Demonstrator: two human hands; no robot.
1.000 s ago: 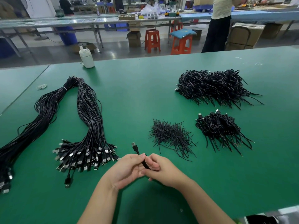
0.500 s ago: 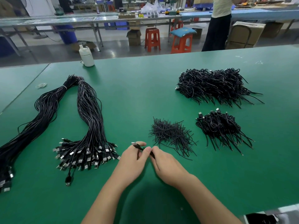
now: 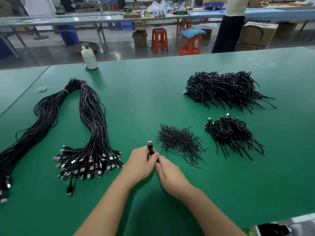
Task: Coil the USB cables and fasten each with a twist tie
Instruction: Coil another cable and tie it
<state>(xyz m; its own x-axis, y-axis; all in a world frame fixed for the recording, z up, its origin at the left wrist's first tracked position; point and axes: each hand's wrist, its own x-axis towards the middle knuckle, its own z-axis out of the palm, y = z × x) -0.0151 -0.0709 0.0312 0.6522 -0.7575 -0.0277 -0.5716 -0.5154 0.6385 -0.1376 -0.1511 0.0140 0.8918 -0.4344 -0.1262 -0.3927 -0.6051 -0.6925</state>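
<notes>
Both hands meeting low over the green tabletop (image 3: 139, 92), just left of the loose heap of twist ties (image 3: 180, 142). Left hand (image 3: 139, 165) curled round a small coiled USB cable (image 3: 150, 149), silver plug poking up past the fingers. Right hand (image 3: 170, 174) pressed close against it, fingertips pinching at the dark bundle, presumably working a tie, though too hidden to tell. Probably mid-fastening on this one. Plenty waiting: a long bundle of uncoiled cables (image 3: 92, 133) off to the left, plugs fanned toward the near edge, another bundle (image 3: 30, 133) farther left. Finished coils stacked right in a small pile (image 3: 231, 135) and a big pile (image 3: 223, 89) behind it. Risks from here: loosen the left grip and the springy coil pops open; too few twists and the tie slips off; a careless reach dragging stray ties out of the heap.
</notes>
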